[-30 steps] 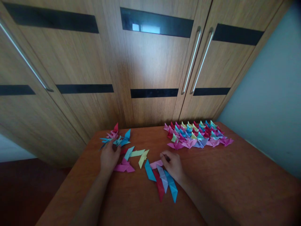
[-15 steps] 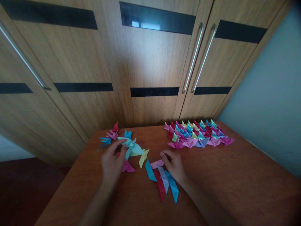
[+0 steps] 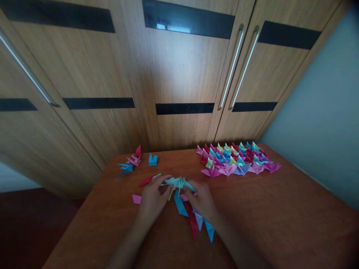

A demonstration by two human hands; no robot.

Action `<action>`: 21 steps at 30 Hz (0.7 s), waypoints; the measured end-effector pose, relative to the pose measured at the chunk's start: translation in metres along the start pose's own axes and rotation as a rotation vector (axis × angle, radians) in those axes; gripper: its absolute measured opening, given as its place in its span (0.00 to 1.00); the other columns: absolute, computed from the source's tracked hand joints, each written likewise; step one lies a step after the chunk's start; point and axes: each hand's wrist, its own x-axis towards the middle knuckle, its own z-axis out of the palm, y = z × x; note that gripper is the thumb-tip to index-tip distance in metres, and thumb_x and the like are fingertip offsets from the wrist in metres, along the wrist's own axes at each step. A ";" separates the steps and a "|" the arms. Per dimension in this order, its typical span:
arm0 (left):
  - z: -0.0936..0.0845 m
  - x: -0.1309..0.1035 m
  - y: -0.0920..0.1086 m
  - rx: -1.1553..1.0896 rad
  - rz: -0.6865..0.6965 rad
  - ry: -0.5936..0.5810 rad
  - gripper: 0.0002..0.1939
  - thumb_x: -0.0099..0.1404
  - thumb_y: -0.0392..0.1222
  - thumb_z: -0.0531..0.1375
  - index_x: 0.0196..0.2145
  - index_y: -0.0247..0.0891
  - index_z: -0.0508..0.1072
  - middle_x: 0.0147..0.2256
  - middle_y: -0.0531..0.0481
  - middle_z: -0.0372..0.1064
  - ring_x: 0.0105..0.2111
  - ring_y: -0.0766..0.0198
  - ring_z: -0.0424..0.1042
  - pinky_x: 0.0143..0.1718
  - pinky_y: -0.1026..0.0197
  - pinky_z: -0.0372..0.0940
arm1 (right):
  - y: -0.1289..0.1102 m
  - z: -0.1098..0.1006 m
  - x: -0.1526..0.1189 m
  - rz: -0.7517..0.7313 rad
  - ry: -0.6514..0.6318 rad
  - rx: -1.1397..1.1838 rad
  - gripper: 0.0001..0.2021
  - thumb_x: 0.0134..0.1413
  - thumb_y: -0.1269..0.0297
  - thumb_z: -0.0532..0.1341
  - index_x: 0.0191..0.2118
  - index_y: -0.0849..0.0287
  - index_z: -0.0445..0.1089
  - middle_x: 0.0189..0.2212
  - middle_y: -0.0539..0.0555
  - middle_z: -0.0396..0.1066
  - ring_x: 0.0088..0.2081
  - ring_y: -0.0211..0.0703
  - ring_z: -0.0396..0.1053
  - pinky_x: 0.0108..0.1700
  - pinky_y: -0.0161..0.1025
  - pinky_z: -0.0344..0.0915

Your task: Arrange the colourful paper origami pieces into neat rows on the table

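Note:
A mint-green origami crane (image 3: 178, 182) is held by its two wings, one in each hand, just above the table. My left hand (image 3: 155, 194) pinches the left wing; my right hand (image 3: 201, 197) pinches the right one. Under and in front of my right hand lie folded paper pieces: a blue strip (image 3: 180, 204), a red strip (image 3: 192, 224), a lilac piece (image 3: 199, 219) and another blue strip (image 3: 209, 231). Beside my left hand are a red folded piece (image 3: 146, 181) and a pink one (image 3: 136, 199), both partly covered. A bit of yellow paper shows below the crane.
Rows of colourful paper cranes (image 3: 235, 158) stand at the back right of the brown table (image 3: 269, 209). At the back left sit a pink and red crane (image 3: 135, 158), a blue crane (image 3: 125, 168) and a small blue folded piece (image 3: 153, 160). A wooden wardrobe (image 3: 179, 74) rises behind.
My left hand has carried the mint-green crane to the right and towards me. My right hand has moved left and now grips its other wing.

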 end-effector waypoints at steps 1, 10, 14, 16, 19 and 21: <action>-0.002 0.000 0.001 0.055 0.046 -0.022 0.13 0.57 0.40 0.60 0.41 0.41 0.75 0.42 0.47 0.74 0.43 0.55 0.72 0.48 0.53 0.64 | 0.000 -0.003 -0.002 -0.026 -0.023 -0.052 0.11 0.59 0.65 0.53 0.27 0.59 0.67 0.23 0.48 0.68 0.26 0.35 0.65 0.30 0.30 0.57; -0.005 -0.005 0.019 -0.023 0.034 -0.409 0.08 0.62 0.39 0.54 0.30 0.39 0.74 0.28 0.52 0.71 0.30 0.60 0.69 0.32 0.62 0.60 | -0.001 -0.010 -0.006 -0.082 -0.156 -0.087 0.10 0.58 0.64 0.55 0.28 0.59 0.69 0.24 0.48 0.68 0.28 0.35 0.64 0.33 0.32 0.55; -0.006 -0.003 0.019 -0.378 -0.135 -0.455 0.11 0.63 0.45 0.56 0.27 0.37 0.72 0.26 0.53 0.69 0.28 0.63 0.66 0.30 0.64 0.58 | 0.006 -0.011 -0.007 0.125 -0.192 0.448 0.12 0.58 0.59 0.57 0.29 0.60 0.70 0.24 0.49 0.69 0.27 0.35 0.65 0.31 0.32 0.58; -0.006 -0.003 0.020 -0.564 -0.210 -0.487 0.12 0.64 0.46 0.56 0.28 0.36 0.73 0.27 0.52 0.70 0.29 0.64 0.66 0.31 0.65 0.59 | 0.008 -0.011 -0.007 0.231 -0.204 0.737 0.12 0.55 0.57 0.60 0.28 0.62 0.70 0.23 0.49 0.69 0.25 0.34 0.64 0.29 0.31 0.58; -0.007 -0.006 0.021 -0.760 -0.281 -0.512 0.12 0.64 0.45 0.57 0.28 0.36 0.73 0.27 0.51 0.71 0.29 0.64 0.67 0.32 0.65 0.59 | 0.006 -0.011 -0.007 0.316 -0.202 1.014 0.11 0.52 0.59 0.64 0.28 0.63 0.71 0.22 0.50 0.69 0.24 0.32 0.64 0.28 0.29 0.58; -0.007 -0.008 0.021 -0.869 -0.323 -0.524 0.10 0.63 0.44 0.59 0.29 0.35 0.73 0.26 0.50 0.71 0.29 0.65 0.67 0.32 0.65 0.60 | 0.005 -0.011 -0.006 0.352 -0.190 1.138 0.11 0.50 0.59 0.65 0.29 0.64 0.72 0.21 0.50 0.69 0.23 0.32 0.65 0.28 0.29 0.59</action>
